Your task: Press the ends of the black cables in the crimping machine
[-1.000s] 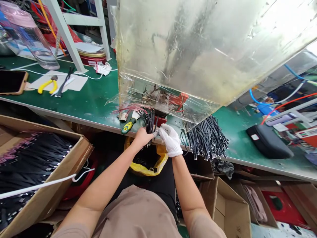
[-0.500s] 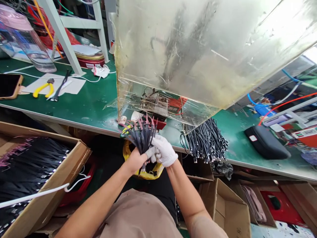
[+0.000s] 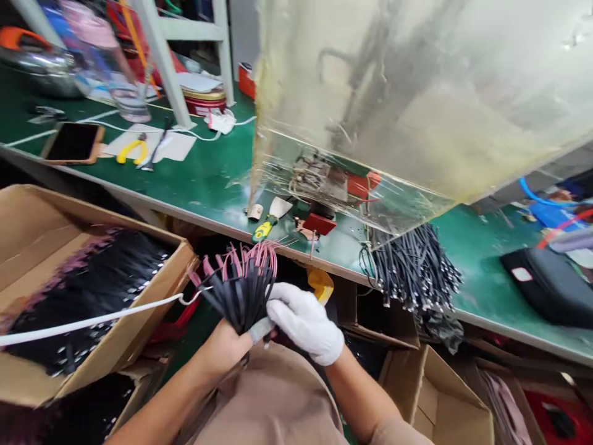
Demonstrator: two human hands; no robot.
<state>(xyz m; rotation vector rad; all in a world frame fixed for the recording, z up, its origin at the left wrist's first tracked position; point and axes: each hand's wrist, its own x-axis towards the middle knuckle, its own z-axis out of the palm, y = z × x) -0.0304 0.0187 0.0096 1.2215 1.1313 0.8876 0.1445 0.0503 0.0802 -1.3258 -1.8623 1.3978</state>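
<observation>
A bundle of black flat cables (image 3: 238,296) with pink wire ends fanned upward is in front of my body. My left hand (image 3: 225,351), bare but for a grey cover on the thumb, is wrapped around its lower part. In a white glove, my right hand (image 3: 306,324) closes on the right side of the same bundle, its fingertips partly hidden. Just beyond the bundle, a scraper (image 3: 266,227) with a yellow-green handle lies at the bench edge. Beside it sits a small red block-like device (image 3: 319,221) under a cloudy clear shield (image 3: 361,123).
More black cables (image 3: 412,266) hang over the bench (image 3: 208,179) edge at right. A cardboard box (image 3: 180,266) of cables stands at left, with a white rod (image 3: 92,321) crossing it. Pliers (image 3: 134,150) and a phone (image 3: 74,143) lie at back left; a black case (image 3: 546,284) at right.
Both hands have drawn the cable bundle back toward my body, away from the bench edge. The view has turned left, showing more of the left box. The scraper is now uncovered.
</observation>
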